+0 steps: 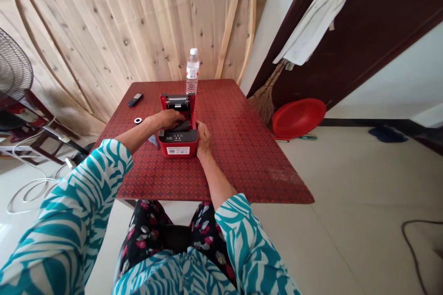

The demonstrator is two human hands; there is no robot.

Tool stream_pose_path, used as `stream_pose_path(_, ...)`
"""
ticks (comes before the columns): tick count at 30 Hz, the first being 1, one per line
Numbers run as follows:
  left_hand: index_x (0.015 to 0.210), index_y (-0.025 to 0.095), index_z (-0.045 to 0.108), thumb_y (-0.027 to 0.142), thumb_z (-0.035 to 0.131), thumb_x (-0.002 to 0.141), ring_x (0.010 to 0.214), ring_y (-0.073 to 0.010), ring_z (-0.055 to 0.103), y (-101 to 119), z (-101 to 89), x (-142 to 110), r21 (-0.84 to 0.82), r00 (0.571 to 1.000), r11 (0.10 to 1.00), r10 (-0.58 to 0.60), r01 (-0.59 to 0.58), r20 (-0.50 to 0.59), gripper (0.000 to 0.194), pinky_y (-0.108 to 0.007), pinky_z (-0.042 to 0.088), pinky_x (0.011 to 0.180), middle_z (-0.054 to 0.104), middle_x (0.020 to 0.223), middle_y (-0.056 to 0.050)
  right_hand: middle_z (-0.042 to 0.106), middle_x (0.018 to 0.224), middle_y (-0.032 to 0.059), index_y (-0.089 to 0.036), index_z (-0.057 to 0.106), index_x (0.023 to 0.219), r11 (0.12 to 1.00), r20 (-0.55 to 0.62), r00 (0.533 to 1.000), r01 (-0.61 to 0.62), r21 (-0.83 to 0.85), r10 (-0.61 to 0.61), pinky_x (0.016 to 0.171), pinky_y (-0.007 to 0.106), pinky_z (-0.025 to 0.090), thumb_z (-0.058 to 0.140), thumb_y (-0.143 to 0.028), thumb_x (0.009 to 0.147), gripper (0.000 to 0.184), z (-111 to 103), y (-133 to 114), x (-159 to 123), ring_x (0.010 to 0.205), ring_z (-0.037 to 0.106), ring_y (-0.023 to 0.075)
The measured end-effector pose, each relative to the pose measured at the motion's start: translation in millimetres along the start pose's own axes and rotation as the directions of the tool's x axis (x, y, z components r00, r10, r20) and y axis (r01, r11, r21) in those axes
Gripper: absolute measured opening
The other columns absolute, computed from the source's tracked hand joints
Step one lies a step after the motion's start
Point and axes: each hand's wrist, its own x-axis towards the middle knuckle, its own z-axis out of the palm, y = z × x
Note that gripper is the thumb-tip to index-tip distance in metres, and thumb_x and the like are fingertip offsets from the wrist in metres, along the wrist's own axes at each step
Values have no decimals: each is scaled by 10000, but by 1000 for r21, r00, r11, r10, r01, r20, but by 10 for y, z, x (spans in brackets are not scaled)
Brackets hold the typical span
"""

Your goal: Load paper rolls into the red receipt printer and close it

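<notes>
A small red and black label printer [179, 148] stands on the table with its lid [177, 103] raised. My left hand [170, 119] reaches into the printer's inside from the left. Its fingers are bent and close together, their tips hidden in the dark interior, so whatever they hold cannot be made out. Against the printer's right side rests my right hand [204, 138], curved around the casing and gripping it, with some fingers out of sight behind. Left of the printer lies a small white roll with a dark core [138, 120], partly behind my left forearm.
The red patterned table [242, 161] also bears a clear water bottle [192, 73] behind the printer and a dark handheld device [135, 100] at the far left. A fan [15, 67] stands left. A red basin [298, 117] and a broom [266, 99] are by the door.
</notes>
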Motion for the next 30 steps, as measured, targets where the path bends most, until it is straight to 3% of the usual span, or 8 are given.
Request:
stream_pose_path(3,1164,199,702,74,496,827,1035,-209,676,44,-27,16,63,993,997,-53,47,104,414,-246,489,821,737,1128,-84,713,1102,44,-248,706,1028,1000,2,1000,-4,-8,4,1005,401,441,443,-526,871,414,-4,-30,-6,1067,621,215)
stream_pose_path(5,1142,196,712,89,504,839,1051,-227,675,65,-44,1,73,992,996,-66,58,108,383,-264,496,827,734,1131,-93,716,1098,42,-249,706,1022,1000,3,1000,-6,-21,6,1009,394,437,442,-535,868,418,-8,-55,-11,1062,619,210)
stream_pose_path(9,1166,228,710,111,590,798,1087,-283,666,85,-31,-82,19,992,992,-120,121,-46,404,-325,509,869,726,1143,-106,712,1106,50,-242,704,1016,999,13,1000,-6,-43,6,1007,386,433,440,-542,868,426,-9,-95,-25,1079,611,211)
stream_pose_path(13,1139,258,723,160,642,789,1040,-323,677,131,6,-180,12,957,974,-221,227,-188,372,-385,514,873,739,1054,-118,713,1108,51,-238,703,1026,999,25,1000,-4,-40,5,1014,384,425,440,-538,873,427,-5,-104,-34,1084,611,209)
stream_pose_path(20,1092,204,728,222,675,770,1011,-345,670,288,-135,-234,26,949,967,-244,254,-198,327,-406,507,851,726,995,-140,715,1077,48,-240,708,998,998,56,998,3,-62,1,982,362,435,435,-537,874,422,-17,-149,-38,1060,613,205)
stream_pose_path(25,1054,176,711,274,639,777,1041,-320,648,293,-319,-444,34,951,981,-174,189,-254,302,-373,491,851,714,1026,-117,714,1063,50,-236,707,985,998,55,998,-3,-63,7,977,366,432,431,-555,871,437,-18,-158,-44,1049,611,206)
stream_pose_path(27,1058,193,695,267,651,757,1006,-273,650,136,-341,-602,-96,911,981,-191,167,-366,312,-337,485,843,713,995,-71,714,1065,53,-232,708,983,998,48,999,-1,-62,4,977,369,429,438,-564,866,444,-14,-156,-46,1052,608,208)
stream_pose_path(30,1044,187,664,297,667,742,816,-182,646,-272,-231,-814,-452,792,884,-357,116,-495,322,-276,486,741,694,878,-24,718,1068,45,-239,707,987,998,43,999,-7,-58,10,971,365,432,445,-562,859,435,-15,-167,-53,1051,606,206)
